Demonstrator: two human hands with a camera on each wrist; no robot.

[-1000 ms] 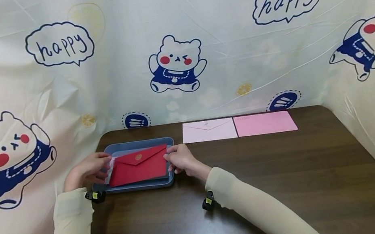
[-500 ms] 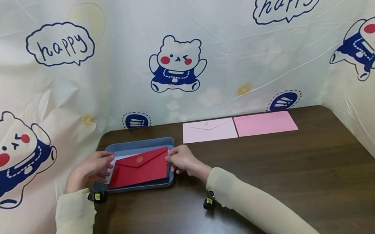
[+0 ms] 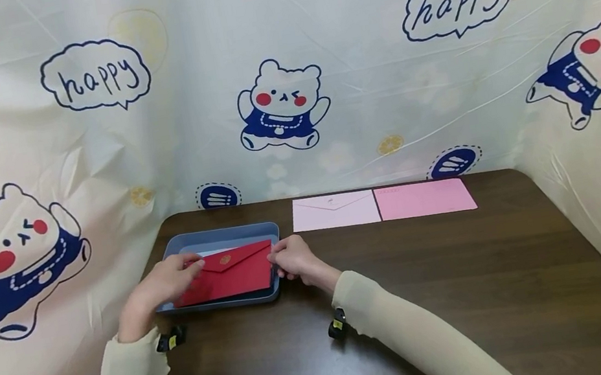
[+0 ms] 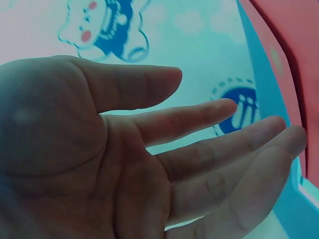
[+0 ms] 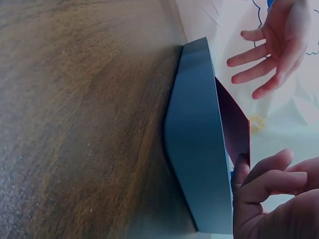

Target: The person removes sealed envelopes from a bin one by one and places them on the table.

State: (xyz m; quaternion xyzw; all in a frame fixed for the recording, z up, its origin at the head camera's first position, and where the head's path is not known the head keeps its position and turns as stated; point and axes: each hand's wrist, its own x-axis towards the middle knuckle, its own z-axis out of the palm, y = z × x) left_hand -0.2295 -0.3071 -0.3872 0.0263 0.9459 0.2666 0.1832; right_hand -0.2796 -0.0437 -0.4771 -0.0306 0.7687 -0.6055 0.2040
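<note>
A red envelope point(image 3: 238, 277) with a gold seal on its flap lies slightly tilted in the blue tray point(image 3: 225, 233), on the left part of the table. My right hand point(image 3: 292, 256) pinches the envelope's right edge, at the tray's right wall. In the right wrist view the envelope point(image 5: 234, 124) rises above the tray's side point(image 5: 197, 134). My left hand point(image 3: 167, 284) hovers over the envelope's left end, fingers extended and apart from it, as the left hand point(image 5: 274, 52) in that view also shows. A pale paper under the envelope is mostly hidden.
At the back of the wooden table point(image 3: 413, 301) lie a pale pink envelope point(image 3: 334, 212) and a pink card or envelope point(image 3: 425, 199), side by side. A printed curtain point(image 3: 365, 72) hangs behind and at both sides.
My left hand has moved right, from the tray's left edge to above the envelope's left end. The envelope has settled slightly lower in the tray, while my right hand stays at its right edge.
</note>
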